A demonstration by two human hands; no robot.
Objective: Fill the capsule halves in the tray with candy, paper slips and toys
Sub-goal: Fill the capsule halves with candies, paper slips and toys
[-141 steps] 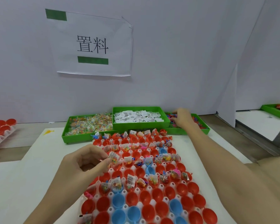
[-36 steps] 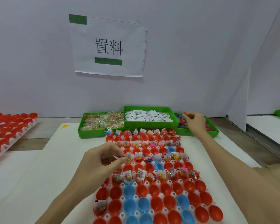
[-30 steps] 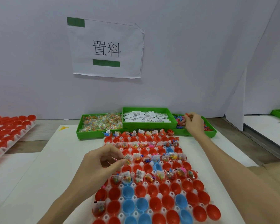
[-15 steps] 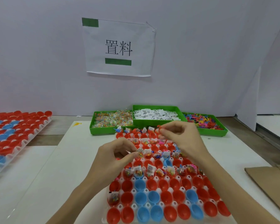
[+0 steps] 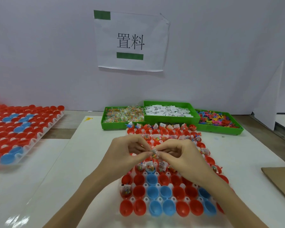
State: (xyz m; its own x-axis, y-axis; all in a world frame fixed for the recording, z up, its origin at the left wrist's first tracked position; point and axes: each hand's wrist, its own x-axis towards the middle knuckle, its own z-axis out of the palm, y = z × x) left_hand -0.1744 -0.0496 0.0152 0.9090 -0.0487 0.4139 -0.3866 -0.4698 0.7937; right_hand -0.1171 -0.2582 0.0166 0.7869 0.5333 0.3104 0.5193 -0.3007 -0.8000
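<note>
- Head view: both hands meet above the tray [image 5: 124, 213], pinching one candy packet [image 5: 154, 153] between them.
- Left hand [image 5: 127, 151] and right hand [image 5: 179, 154] grip it with thumb and forefinger, other fingers curled.
- Filling appears midway; near capsule halves [image 5: 152, 179] sit empty.
- Next move likely needs the packet lowered into an unfilled half.

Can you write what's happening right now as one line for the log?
hands: left and right pinch candy packet | above capsule tray | near rows mostly empty
</note>
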